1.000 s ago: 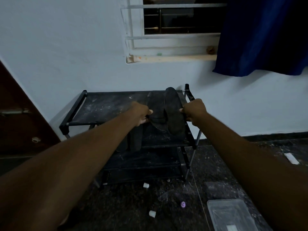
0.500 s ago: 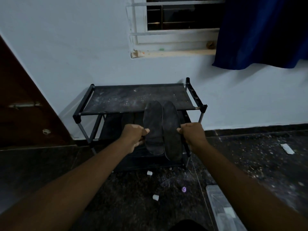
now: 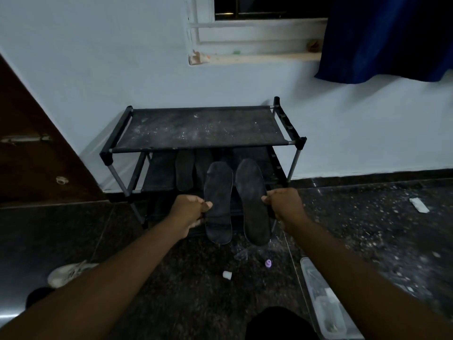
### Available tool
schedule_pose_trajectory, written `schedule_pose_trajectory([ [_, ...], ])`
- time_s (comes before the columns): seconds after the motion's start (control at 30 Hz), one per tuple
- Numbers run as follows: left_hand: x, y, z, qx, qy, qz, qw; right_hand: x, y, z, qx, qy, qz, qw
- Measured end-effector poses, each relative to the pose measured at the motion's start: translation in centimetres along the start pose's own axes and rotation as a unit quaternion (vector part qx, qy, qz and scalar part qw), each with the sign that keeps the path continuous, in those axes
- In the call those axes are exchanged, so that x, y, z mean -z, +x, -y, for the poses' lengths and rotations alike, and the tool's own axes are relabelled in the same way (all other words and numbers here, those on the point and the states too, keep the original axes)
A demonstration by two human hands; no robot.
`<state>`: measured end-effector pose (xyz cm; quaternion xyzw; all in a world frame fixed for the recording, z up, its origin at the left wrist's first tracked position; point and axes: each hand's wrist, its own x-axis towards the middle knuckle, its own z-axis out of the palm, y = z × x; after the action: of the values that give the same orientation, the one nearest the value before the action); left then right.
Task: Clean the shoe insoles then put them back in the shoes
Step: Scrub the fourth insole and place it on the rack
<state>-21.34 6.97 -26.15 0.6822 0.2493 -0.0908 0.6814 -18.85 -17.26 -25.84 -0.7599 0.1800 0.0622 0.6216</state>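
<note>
1. Lowered from over the rack top, the left insole and right insole now hang before its lower shelves, with a gap opened between them.
2. Left hand pinches the left insole at its 9 o'clock edge, thumb on top, fingers curled beneath.
3. Right hand pinches the right insole at its 3 o'clock edge, fingers curled.
4. Each insole runs 12 to 6 o'clock, clear of the floor.
5. A white shoe lies at 8 o'clock of the hands and a clear tub at 5 o'clock.
</note>
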Motion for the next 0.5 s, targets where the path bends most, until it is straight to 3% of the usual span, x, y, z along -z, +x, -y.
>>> schedule_pose_trajectory([
  [0.27, -1.5, 7.6, -2.6, -0.04, 0.122, -0.074, 0.989, -2.3, 8.2, 0.7, -0.022, 0.018, -0.018, 0.999],
  [0.33, -2.1, 9.7, -3.6, -0.046, 0.145, -0.084, 0.985, -3.1, 9.8, 1.6, -0.008, -0.083, -0.032, 0.996],
  [0.4, -2.9, 11.6, -4.5, -0.058, 0.166, -0.088, 0.98, -3.7, 12.7, 1.9, 0.007, -0.054, -0.063, 0.997],
  [0.5, -4.1, 14.2, -5.4, -0.071, 0.184, -0.092, 0.976, -4.8, 16.9, 1.4, 0.022, -0.112, -0.092, 0.989],
])
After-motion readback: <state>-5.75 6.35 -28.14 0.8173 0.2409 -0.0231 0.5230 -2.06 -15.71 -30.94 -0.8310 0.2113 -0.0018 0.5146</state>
